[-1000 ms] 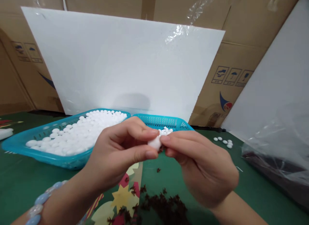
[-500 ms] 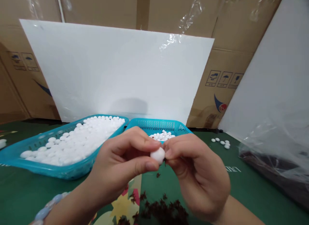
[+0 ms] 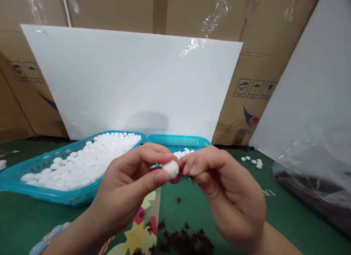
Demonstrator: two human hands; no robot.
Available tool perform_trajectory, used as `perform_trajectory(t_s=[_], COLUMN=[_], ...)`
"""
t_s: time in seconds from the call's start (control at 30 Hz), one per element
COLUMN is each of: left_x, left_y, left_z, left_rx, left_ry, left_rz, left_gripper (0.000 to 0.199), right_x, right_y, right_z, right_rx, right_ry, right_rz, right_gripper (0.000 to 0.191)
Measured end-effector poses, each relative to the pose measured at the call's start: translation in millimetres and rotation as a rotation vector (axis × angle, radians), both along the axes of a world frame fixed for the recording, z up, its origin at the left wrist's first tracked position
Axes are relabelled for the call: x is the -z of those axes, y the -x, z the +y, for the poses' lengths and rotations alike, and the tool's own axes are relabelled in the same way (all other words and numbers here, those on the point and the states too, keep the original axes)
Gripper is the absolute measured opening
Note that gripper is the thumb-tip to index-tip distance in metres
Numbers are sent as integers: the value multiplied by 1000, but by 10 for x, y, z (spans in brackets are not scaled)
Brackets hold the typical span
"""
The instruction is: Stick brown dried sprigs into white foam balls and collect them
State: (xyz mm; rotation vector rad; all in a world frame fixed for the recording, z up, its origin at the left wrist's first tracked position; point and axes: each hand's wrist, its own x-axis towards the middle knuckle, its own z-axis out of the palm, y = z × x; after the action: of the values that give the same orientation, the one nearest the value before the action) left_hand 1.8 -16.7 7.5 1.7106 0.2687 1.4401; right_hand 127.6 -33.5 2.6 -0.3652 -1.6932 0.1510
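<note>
My left hand [image 3: 128,185] pinches a small white ball [image 3: 171,169] between thumb and fingers. Close to its right side, my right hand [image 3: 230,193] is closed, thumb against fingers, on a tiny dark brown piece [image 3: 191,178] that barely shows. A small gap lies between the ball and the right fingertips. Below the hands, a loose heap of dark brown spiky pieces [image 3: 189,242] lies on the green table surface [image 3: 170,214]. One single brown piece [image 3: 179,200] rests apart from the heap.
At the left, a blue basket [image 3: 68,202] is full of white balls [image 3: 93,162]. Behind my hands, a second blue basket [image 3: 181,140] holds more white balls. Several loose balls [image 3: 253,161] and a clear plastic bag [image 3: 315,171] lie right. A white board [image 3: 131,76] leans on cardboard boxes [image 3: 263,28].
My left hand has shifted slightly left with the ball. The right fingertips, touching the ball before, are now apart from it.
</note>
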Motion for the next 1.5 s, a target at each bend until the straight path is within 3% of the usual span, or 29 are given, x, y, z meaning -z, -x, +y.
perform_trajectory(t_s=[0.73, 1.13, 1.33, 1.5], left_x=[-12, -14, -7, 24], left_y=[-23, -10, 3, 10], left_z=[-53, -95, -102, -97], left_rx=[-1, -42, -64, -136], left_ry=[28, -10, -77, -265], left_rz=[13, 57, 111, 158], left_gripper=[12, 11, 11, 17], right_x=[-35, -87, -97, -85], right_y=[-29, -15, -31, -27], right_z=[-47, -89, -126, -177], right_rx=[92, 121, 123, 156], right_ry=[-39, -79, -45, -29], right_rz=[-92, -94, -92, -116], right_gripper=[13, 26, 27, 19])
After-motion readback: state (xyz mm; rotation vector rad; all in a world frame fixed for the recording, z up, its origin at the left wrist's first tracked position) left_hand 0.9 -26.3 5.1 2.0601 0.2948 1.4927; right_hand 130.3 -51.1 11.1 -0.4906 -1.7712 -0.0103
